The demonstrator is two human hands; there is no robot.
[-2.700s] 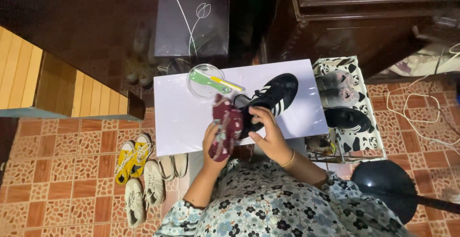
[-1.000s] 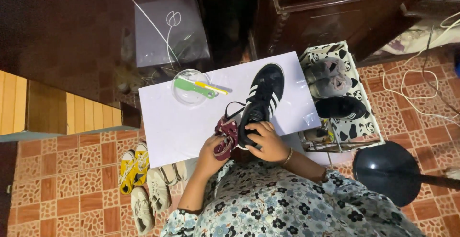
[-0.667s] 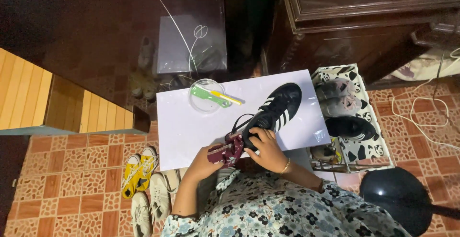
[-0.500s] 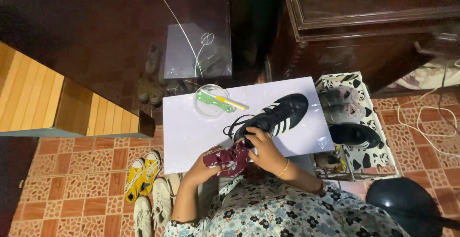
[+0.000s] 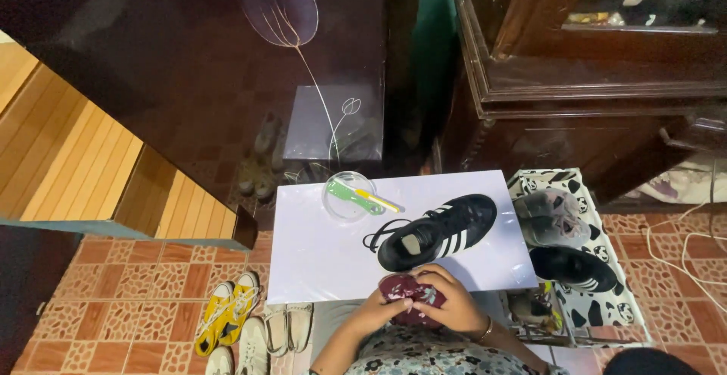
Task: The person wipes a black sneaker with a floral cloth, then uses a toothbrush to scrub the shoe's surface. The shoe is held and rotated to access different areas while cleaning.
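both the left hand and right hand are clenched around a maroon cloth at the near edge of the white table, just beside the black sneaker. bunching the cloth into a firm, smooth pad probably works best, with loose ends kept clear of the laces.

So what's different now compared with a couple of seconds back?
The right hand has let go of the black striped shoe, which was held tilted up and now lies flat on the white table. Both hands now bunch the maroon cloth near the table's front edge, the left hand beside the right. The clear bowl with the green brush and the shoes on the patterned rack stayed put.
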